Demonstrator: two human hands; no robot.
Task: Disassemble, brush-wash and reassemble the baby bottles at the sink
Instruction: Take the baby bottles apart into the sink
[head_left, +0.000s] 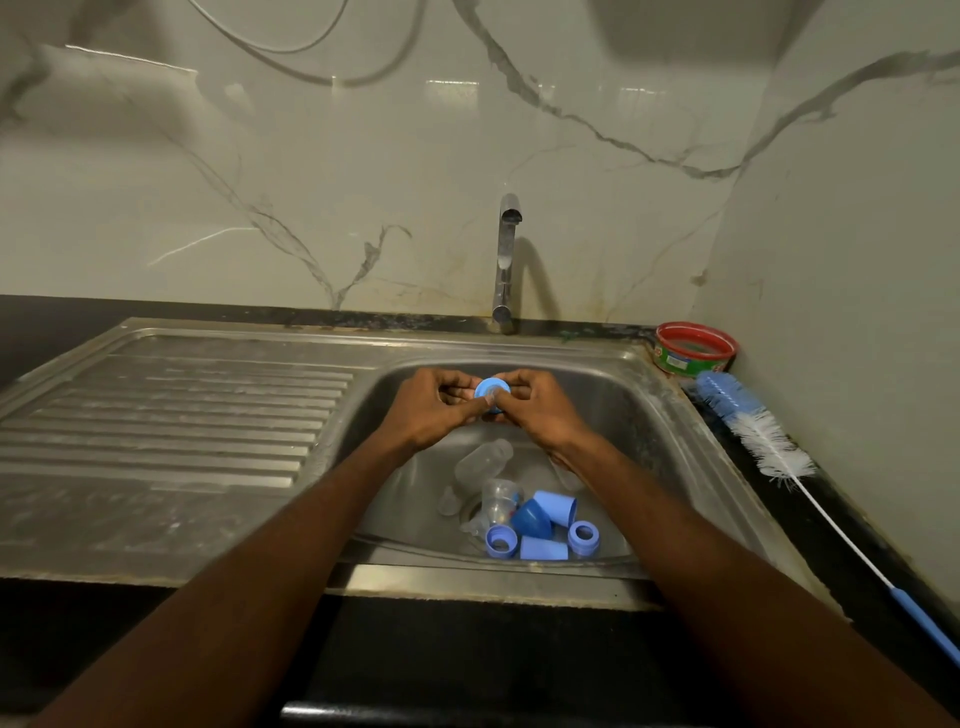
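Over the steel sink basin (613, 410), my left hand (439, 408) and my right hand (535, 410) together pinch a small blue bottle collar ring (491, 391) between fingers and thumbs. Below them on the basin floor lie a clear bottle (483, 460), a second clear bottle (500, 501), a clear teat (448, 503), blue caps (556, 506), a dark blue cap (532, 518) and two blue collar rings (501, 540). The long bottle brush (769, 444), with blue and white bristles, lies on the counter to the right of the sink.
A chrome tap (506, 260) stands behind the basin with no water running. A red-rimmed tub of dish soap (695, 349) sits in the back right corner. The ribbed steel drainboard (176, 410) stretches to the left. Marble wall closes in on the right.
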